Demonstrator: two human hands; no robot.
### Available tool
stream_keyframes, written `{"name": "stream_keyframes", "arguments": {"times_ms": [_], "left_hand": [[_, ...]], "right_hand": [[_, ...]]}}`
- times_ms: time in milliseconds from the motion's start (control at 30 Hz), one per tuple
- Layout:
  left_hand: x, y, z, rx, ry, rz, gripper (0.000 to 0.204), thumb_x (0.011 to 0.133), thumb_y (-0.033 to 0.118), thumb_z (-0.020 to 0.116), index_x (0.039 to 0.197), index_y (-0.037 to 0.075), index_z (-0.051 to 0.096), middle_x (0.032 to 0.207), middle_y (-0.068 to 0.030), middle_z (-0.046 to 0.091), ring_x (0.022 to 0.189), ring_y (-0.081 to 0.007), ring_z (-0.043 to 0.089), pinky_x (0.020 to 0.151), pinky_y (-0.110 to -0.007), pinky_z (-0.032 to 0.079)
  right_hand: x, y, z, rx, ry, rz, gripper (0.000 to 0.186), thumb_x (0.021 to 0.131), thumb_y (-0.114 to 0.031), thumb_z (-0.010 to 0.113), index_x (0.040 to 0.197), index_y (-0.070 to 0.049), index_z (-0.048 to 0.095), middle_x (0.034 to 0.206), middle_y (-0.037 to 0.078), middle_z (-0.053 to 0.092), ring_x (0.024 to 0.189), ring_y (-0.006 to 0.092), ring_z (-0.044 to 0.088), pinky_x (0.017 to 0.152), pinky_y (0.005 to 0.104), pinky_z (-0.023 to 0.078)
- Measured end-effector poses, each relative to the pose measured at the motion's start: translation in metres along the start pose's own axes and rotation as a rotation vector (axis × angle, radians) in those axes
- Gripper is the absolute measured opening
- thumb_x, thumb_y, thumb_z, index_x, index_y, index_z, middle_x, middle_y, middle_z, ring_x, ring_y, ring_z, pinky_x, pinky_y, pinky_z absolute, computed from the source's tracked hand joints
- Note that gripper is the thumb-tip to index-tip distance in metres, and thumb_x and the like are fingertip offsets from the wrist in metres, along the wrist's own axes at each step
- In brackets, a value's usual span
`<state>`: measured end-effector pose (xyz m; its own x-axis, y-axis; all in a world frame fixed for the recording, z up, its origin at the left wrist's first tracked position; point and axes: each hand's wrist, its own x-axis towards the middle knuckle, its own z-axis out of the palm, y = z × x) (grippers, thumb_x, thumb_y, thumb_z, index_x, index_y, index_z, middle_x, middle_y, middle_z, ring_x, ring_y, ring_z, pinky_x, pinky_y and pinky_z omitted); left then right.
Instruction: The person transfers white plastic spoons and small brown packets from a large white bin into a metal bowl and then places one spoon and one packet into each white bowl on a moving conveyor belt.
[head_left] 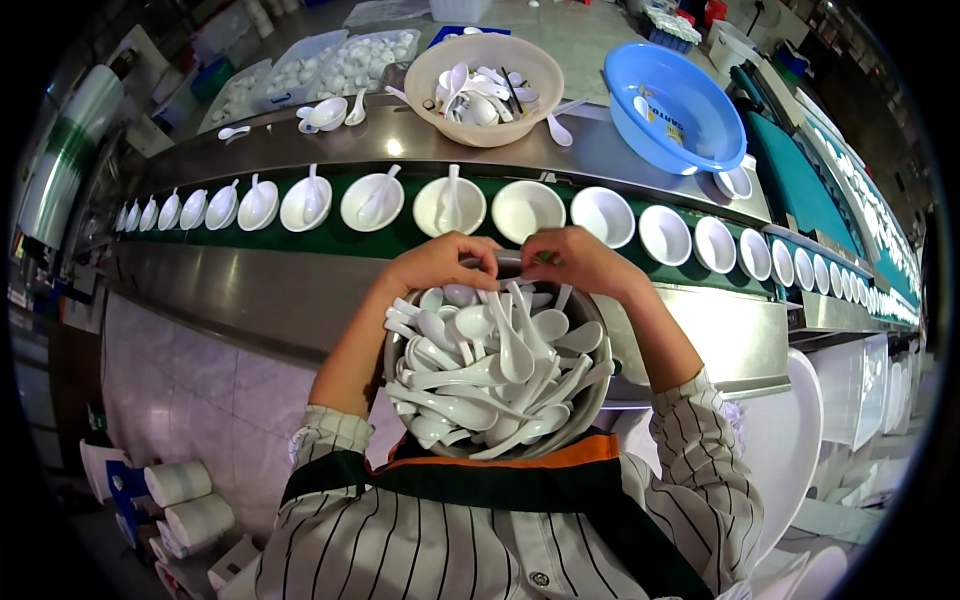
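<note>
A deep metal basin heaped with white ceramic spoons sits against my front, below the conveyor. My left hand is closed at the basin's far rim, fingers curled and thumb over the spoons. My right hand pinches at the same rim a little to the right. Just beyond my hands runs a green belt carrying a row of white bowls; those on the left hold a spoon each, while those from the middle rightward have none.
A cream basin of spoons and a blue basin stand on the steel ledge behind the belt, beside loose spoons. Tubs of small white pieces lie beyond. Another conveyor runs at right. A white tub and rolls are lower down.
</note>
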<state>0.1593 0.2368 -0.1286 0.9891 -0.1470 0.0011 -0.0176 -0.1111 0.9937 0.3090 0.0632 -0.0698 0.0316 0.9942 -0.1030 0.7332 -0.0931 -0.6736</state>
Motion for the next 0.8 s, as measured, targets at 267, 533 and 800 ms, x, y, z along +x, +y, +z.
{"name": "stream_keyframes", "arguments": {"times_ms": [267, 533, 800], "left_hand": [[-0.001, 0.020, -0.041, -0.451, 0.370, 0.180, 0.011, 0.088, 0.014, 0.051, 0.086, 0.003, 0.051, 0.086, -0.0114, 0.061, 0.067, -0.0119, 0.056, 0.061, -0.022, 0.047], [0.030, -0.031, -0.061, -0.037, 0.952, 0.109, 0.018, 0.082, 0.014, 0.060, 0.075, 0.002, 0.050, 0.057, -0.0049, 0.054, 0.047, -0.0091, 0.051, 0.043, -0.023, 0.042], [0.024, -0.045, -0.081, 1.229, 1.370, 0.078, 0.040, 0.072, 0.029, 0.071, 0.098, 0.002, 0.058, 0.075, -0.0089, 0.061, 0.071, -0.0177, 0.058, 0.064, -0.029, 0.046]], "right_hand": [[-0.008, -0.018, 0.000, -0.108, 0.260, -0.080, 0.022, 0.072, -0.015, 0.067, 0.089, -0.003, 0.060, 0.091, 0.010, 0.059, 0.071, 0.0234, 0.059, 0.064, 0.0302, 0.048], [-0.015, -0.057, 0.021, -0.443, 0.007, 0.070, 0.044, 0.066, -0.033, 0.072, 0.100, -0.009, 0.059, 0.081, 0.009, 0.062, 0.071, 0.0270, 0.060, 0.064, 0.0340, 0.048], [0.001, -0.061, -0.013, 0.250, 0.180, 0.140, 0.018, 0.074, -0.005, 0.066, 0.089, -0.001, 0.055, 0.069, 0.007, 0.061, 0.060, 0.0104, 0.057, 0.054, 0.0246, 0.045]]}}
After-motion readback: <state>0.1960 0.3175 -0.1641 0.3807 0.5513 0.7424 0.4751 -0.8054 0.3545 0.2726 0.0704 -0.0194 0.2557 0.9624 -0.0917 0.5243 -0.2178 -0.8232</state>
